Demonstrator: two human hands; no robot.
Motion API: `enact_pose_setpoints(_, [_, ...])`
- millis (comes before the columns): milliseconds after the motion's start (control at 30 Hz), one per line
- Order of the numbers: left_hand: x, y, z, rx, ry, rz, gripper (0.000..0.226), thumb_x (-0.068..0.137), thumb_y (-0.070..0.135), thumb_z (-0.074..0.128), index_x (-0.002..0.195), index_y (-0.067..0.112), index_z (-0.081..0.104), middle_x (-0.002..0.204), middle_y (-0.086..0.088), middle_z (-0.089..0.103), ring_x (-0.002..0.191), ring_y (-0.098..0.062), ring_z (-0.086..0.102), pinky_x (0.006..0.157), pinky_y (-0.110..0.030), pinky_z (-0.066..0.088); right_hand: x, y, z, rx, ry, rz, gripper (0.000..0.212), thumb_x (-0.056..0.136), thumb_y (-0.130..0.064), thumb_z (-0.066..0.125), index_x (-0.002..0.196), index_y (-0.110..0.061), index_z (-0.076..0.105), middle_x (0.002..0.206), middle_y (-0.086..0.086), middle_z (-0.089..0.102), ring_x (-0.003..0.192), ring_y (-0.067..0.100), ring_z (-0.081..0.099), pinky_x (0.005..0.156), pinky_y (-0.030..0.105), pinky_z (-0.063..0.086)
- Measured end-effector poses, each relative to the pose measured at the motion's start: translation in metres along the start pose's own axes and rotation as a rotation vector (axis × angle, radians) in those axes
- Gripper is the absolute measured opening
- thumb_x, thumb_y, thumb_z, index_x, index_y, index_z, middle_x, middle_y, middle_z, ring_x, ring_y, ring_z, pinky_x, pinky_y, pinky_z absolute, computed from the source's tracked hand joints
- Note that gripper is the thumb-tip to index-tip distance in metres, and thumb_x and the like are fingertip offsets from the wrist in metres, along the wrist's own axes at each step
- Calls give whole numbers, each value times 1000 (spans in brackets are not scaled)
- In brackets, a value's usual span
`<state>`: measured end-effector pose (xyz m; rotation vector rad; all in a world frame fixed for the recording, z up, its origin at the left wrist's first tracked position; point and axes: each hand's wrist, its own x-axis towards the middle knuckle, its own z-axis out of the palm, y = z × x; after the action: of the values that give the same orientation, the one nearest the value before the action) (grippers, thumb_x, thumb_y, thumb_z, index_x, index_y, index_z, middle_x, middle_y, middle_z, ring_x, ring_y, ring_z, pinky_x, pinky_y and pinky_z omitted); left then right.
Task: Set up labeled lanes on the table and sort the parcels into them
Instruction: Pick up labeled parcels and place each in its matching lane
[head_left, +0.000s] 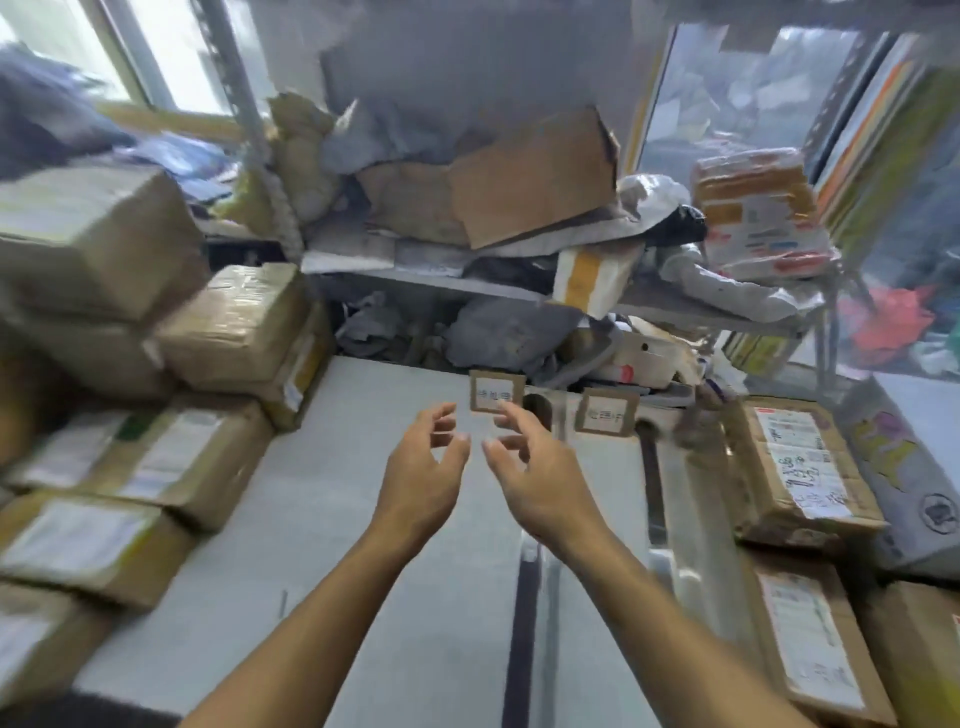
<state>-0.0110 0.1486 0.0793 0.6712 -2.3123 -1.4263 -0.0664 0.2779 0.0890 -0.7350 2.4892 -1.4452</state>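
Two small cardboard label cards stand at the far edge of the grey table (332, 499): the left label card (495, 392) and the right label card (605, 411). My left hand (423, 467) and my right hand (535, 467) hover side by side over the table's middle, just in front of the left card, fingers spread and holding nothing. A dark strip (522, 639) runs along the table toward me, and a second dark strip (653, 473) lies further right. Brown cardboard parcels are stacked at the left (171, 457) and lie at the right (800, 462).
Behind the table a shelf (441, 283) is piled with grey mailer bags, torn cardboard and wrapped packages. More boxes rise at the far left (93, 234). A taped parcel (810, 639) lies at the near right. A grey printed bag (904, 457) sits at the right edge.
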Motion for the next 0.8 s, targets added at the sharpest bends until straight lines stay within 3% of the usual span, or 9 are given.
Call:
enact_pose_setpoints(267, [-20, -123, -194, -49, 201, -176, 31, 98, 26, 56, 129, 31, 55, 117, 14, 60, 106, 4, 55, 83, -14, 43, 15, -90, 200, -23, -281, -41, 50, 97, -38, 59, 144, -28, 46, 135, -8, 60, 101, 0, 58, 85, 17, 46])
enact_pose_setpoints(367, [-32, -170, -258, -66, 309, -275, 24, 97, 26, 57, 118, 37, 58, 110, 20, 62, 99, 12, 55, 73, -3, 42, 18, -114, 272, -38, -399, -44, 48, 98, -35, 59, 143, -23, 48, 132, -6, 62, 100, 3, 60, 84, 18, 46])
enact_pose_setpoints(433, [-41, -198, -292, -97, 398, -353, 19, 96, 28, 58, 107, 44, 57, 105, 22, 63, 97, 13, 56, 69, -3, 41, 18, -125, 314, -54, -470, -35, 47, 98, -34, 59, 142, -22, 49, 130, -4, 63, 99, 5, 61, 84, 20, 48])
enact_pose_setpoints(600, [-58, -251, -339, -131, 477, -524, 28, 94, 22, 57, 111, 45, 56, 109, 25, 61, 94, 17, 55, 71, -5, 37, 15, -133, 387, -163, -609, -50, 50, 95, -33, 61, 142, -20, 48, 133, 1, 62, 112, 12, 59, 96, 26, 46])
enact_pose_setpoints(733, [-57, -274, -348, -176, 486, -590, 33, 93, 19, 54, 112, 46, 57, 108, 25, 62, 88, 19, 55, 72, -15, 47, 14, -124, 417, -321, -627, -139, 64, 91, -37, 65, 147, -18, 41, 148, 2, 46, 134, 17, 41, 105, 23, 31])
enact_pose_setpoints(800, [-54, -280, -348, -188, 490, -604, 33, 93, 18, 54, 115, 42, 58, 107, 23, 62, 85, 21, 54, 65, -8, 43, 16, -120, 426, -410, -612, -208, 70, 88, -44, 67, 148, -19, 39, 151, 2, 39, 138, 18, 32, 110, 25, 28])
